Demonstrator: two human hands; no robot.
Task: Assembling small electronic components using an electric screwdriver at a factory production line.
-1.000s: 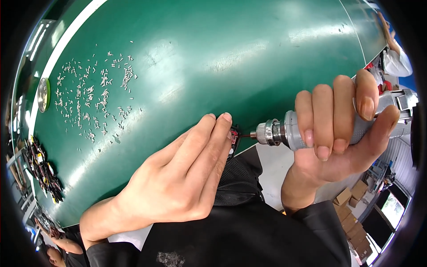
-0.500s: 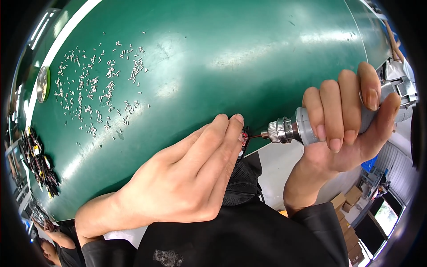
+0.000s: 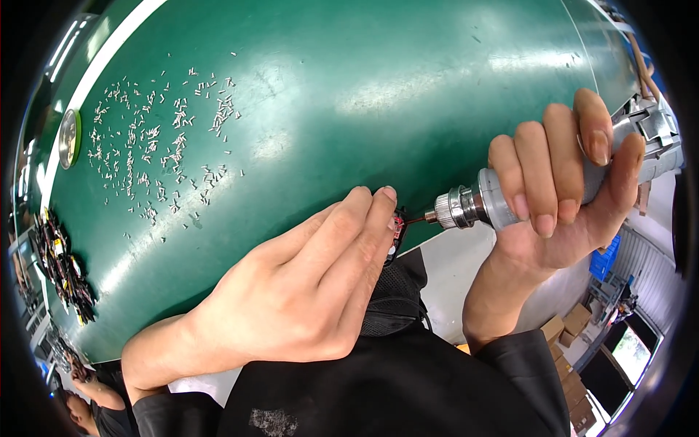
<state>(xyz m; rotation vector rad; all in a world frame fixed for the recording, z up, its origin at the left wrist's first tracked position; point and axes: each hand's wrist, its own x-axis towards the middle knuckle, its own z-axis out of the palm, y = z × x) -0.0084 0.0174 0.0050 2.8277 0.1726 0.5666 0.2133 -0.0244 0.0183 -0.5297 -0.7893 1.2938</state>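
My right hand (image 3: 557, 182) is wrapped round a grey electric screwdriver (image 3: 499, 197) with a knurled metal collar. Its thin bit (image 3: 416, 220) points left, and the tip meets a small black-and-red part (image 3: 398, 231) at the table's near edge. That part is held in the closed fingers of my left hand (image 3: 306, 277), which cover most of it, so its full shape is hidden. Whether a screw sits at the bit's tip is too small to tell. Many small silvery screws (image 3: 178, 146) lie scattered on the green table (image 3: 349, 138), at the left.
A heap of black wired parts (image 3: 64, 269) lies at the table's left edge, with a round green-rimmed dish (image 3: 70, 138) beyond it. Another person (image 3: 95, 400) is at the lower left. Cardboard boxes (image 3: 575, 324) and a blue bin (image 3: 603, 258) stand at the right, off the table.
The rear of the screwdriver and my right hand have shifted slightly up and left. The bit stays at the part, and my left hand has hardly moved.
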